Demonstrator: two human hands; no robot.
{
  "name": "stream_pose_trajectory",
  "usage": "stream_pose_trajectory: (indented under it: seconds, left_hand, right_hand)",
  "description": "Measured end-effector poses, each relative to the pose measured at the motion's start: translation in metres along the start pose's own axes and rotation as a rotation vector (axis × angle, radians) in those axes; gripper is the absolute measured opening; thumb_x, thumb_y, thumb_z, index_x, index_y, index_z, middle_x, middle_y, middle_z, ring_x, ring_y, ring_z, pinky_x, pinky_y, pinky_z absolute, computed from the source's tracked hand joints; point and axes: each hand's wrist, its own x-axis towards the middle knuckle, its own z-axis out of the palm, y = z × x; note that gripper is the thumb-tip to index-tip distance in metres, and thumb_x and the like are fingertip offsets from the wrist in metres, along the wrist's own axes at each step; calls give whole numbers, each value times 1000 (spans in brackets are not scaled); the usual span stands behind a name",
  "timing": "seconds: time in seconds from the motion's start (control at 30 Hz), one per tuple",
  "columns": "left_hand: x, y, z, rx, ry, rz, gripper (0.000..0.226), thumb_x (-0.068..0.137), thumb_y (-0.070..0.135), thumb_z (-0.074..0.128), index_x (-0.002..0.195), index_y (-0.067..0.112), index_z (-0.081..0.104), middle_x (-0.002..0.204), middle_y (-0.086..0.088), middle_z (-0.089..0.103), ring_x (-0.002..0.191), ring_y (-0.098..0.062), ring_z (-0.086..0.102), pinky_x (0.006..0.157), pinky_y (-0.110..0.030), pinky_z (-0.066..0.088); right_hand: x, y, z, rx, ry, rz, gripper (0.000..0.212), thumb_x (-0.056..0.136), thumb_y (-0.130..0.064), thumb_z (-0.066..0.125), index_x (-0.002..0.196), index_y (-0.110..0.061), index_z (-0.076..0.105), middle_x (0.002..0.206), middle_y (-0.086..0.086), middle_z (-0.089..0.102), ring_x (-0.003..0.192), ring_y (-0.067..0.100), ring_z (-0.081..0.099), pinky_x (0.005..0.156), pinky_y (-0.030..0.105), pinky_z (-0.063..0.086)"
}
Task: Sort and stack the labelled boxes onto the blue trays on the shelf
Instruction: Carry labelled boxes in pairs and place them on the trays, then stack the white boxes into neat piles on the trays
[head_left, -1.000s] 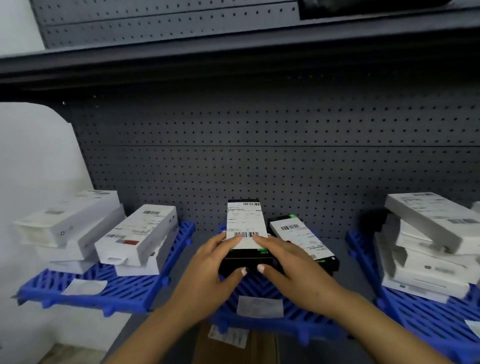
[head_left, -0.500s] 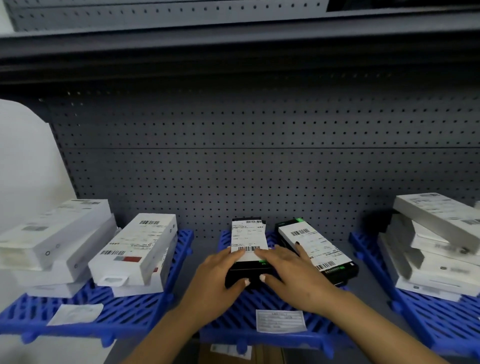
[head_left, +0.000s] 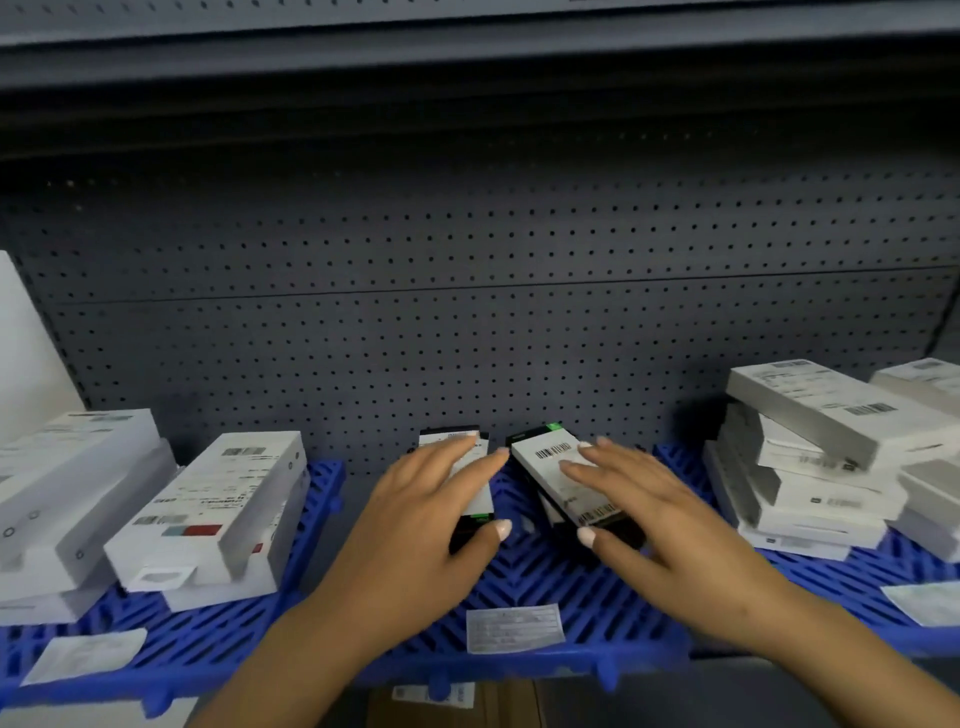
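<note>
Left tray: white boxes stacked, looks sorted. Mid tray: two black boxes side by side, not stacked; left hand lies flat, fingers straight, on the left black box, right hand lies flat with fingers spread on the right black box, which sits skewed, neither gripped. Right tray: white pile stacked but crooked, so I'd judge mostly placed, squaring up and stacking the black pair left.

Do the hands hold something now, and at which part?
Nothing is gripped. The left hand lies flat on the left black box; the right hand lies flat on the right black box, fingers straight.
</note>
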Motion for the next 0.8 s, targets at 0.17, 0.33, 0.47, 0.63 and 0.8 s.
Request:
stream_pose_trajectory:
  seconds: [0.17, 0.33, 0.47, 0.63, 0.8]
  left_hand:
    - [31, 48, 15, -55, 12, 93, 60, 83, 68, 24, 140, 54, 14, 145, 36, 7, 133, 14, -1, 104, -7, -3]
    - [67, 102, 48, -120, -14, 140, 64, 83, 70, 25, 143, 51, 13, 148, 32, 9, 135, 12, 1, 105, -10, -2]
    - [94, 146, 75, -162, -35, 157, 62, 88, 66, 34, 143, 51, 10, 144, 36, 6, 132, 15, -2, 103, -6, -6]
    - [111, 186, 111, -163, -75, 134, 65, 90, 61, 40, 143, 50, 6, 143, 37, 3, 130, 15, -1, 110, -16, 3]
    - [116, 204, 144, -151, -73, 47, 69, 89, 60, 46, 146, 44, 11, 141, 36, 10, 126, 15, 6, 107, -13, 5]
  right_hand:
    - [-38, 26, -45, -4, 93, 54, 57, 88, -61, 35, 142, -45, 29, 151, -25, 19, 142, -5, 7, 116, 21, 12]
    - [-81, 67, -82, -31, 116, 151, 56, 87, -66, 34, 140, -51, 24, 149, -29, 19, 140, -7, 10, 112, 11, 8]
    - [-115, 108, -106, -62, 96, 206, 56, 86, -62, 36, 140, -54, 22, 149, -34, 12, 140, -8, 6, 111, 8, 6]
    - [-150, 153, -125, -69, 52, 271, 55, 85, -65, 35, 138, -53, 24, 149, -33, 10, 139, -11, 0, 107, 2, 2]
    - [-174, 190, -127, -47, 1, 279, 51, 90, -63, 36, 137, -56, 19, 142, -41, 5, 134, -18, 0, 102, -2, 3]
